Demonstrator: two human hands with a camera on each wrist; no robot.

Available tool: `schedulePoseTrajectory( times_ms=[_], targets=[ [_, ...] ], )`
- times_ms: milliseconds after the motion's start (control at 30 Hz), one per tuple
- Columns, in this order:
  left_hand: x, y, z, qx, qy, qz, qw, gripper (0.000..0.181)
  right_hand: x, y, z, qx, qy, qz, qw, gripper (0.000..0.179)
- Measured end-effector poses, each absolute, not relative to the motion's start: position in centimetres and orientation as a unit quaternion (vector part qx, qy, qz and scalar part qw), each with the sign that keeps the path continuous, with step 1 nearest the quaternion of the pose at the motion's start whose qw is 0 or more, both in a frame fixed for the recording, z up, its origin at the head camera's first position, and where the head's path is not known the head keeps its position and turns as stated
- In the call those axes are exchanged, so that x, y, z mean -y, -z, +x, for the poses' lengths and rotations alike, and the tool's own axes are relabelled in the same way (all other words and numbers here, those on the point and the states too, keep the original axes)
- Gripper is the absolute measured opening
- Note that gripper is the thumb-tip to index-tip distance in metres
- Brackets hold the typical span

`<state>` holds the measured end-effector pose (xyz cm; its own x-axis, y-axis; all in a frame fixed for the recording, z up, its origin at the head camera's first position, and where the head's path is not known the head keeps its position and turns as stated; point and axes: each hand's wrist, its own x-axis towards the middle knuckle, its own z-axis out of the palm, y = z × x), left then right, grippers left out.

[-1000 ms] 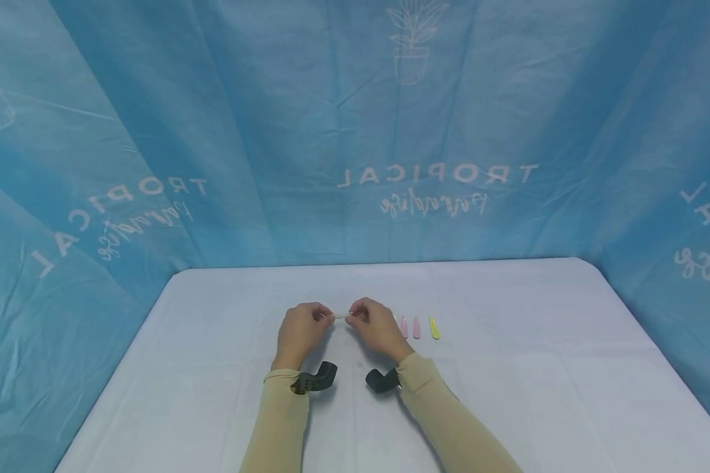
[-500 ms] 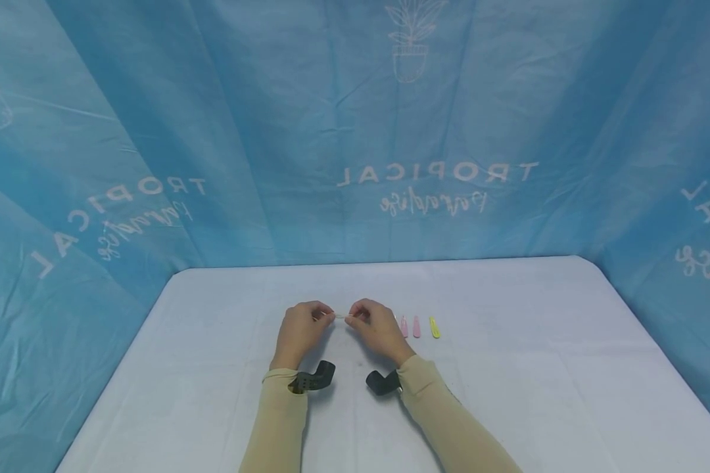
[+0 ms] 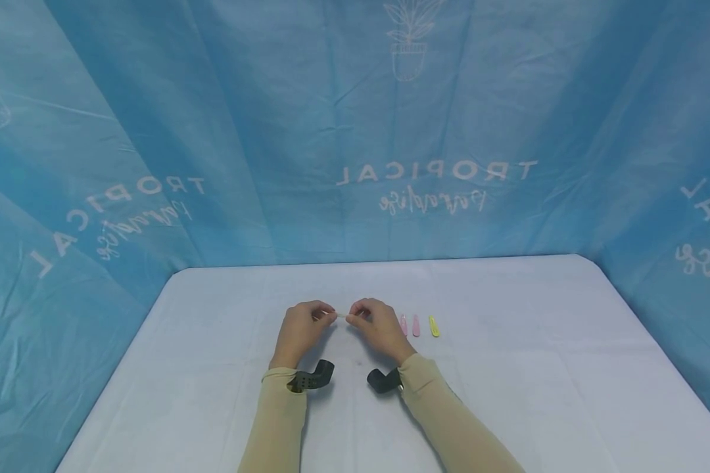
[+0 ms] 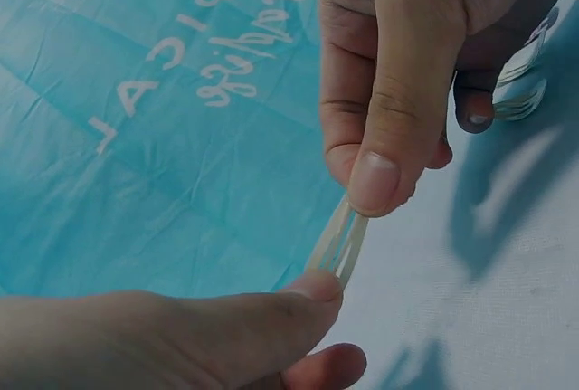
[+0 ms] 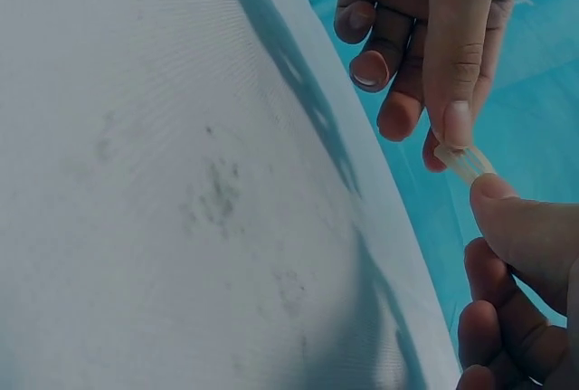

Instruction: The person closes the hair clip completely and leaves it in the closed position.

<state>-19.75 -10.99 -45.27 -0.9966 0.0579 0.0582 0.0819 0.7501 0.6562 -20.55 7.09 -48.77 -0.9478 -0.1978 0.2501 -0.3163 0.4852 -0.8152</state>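
Note:
Between my two hands, a pale cream snap hair clip (image 3: 341, 316) is held by both ends above the table. My left hand (image 3: 299, 335) pinches one end between thumb and fingers. The other end is pinched by my right hand (image 3: 381, 332). In the left wrist view the clip (image 4: 336, 243) stretches between the two thumbs, its slotted strips showing. The right wrist view has the same clip (image 5: 468, 162) slanting from one thumb tip to the other; the fingertips cover both its ends.
Right of my right hand lie a pink hair clip (image 3: 403, 324), a second pink clip (image 3: 416, 326) and a yellow clip (image 3: 434, 326) in a row on the white-covered table (image 3: 509, 368). A blue printed curtain (image 3: 307, 144) surrounds the table's back and sides.
Both hands keep their pinch on the hair clip and hardly move. The head view shifts slightly, and the sliver of another clip beside the right hand is now hidden.

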Motion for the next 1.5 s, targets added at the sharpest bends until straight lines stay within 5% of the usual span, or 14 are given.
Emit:
schedulePoseTrajectory(
  times_ms=[800, 1500],
  targets=[
    [10.37, 45.67, -19.83, 0.943, 0.315, -0.08, 0.075, 0.017, -7.68, 48.37, -20.35, 0.868, -0.474, 0.123, 0.082, 0.008],
    [10.04, 45.49, -19.8, 0.948, 0.295, -0.089, 0.077, 0.019, -7.79, 48.89, -20.47, 0.874, -0.454, 0.137, 0.104, 0.009]
  ],
)
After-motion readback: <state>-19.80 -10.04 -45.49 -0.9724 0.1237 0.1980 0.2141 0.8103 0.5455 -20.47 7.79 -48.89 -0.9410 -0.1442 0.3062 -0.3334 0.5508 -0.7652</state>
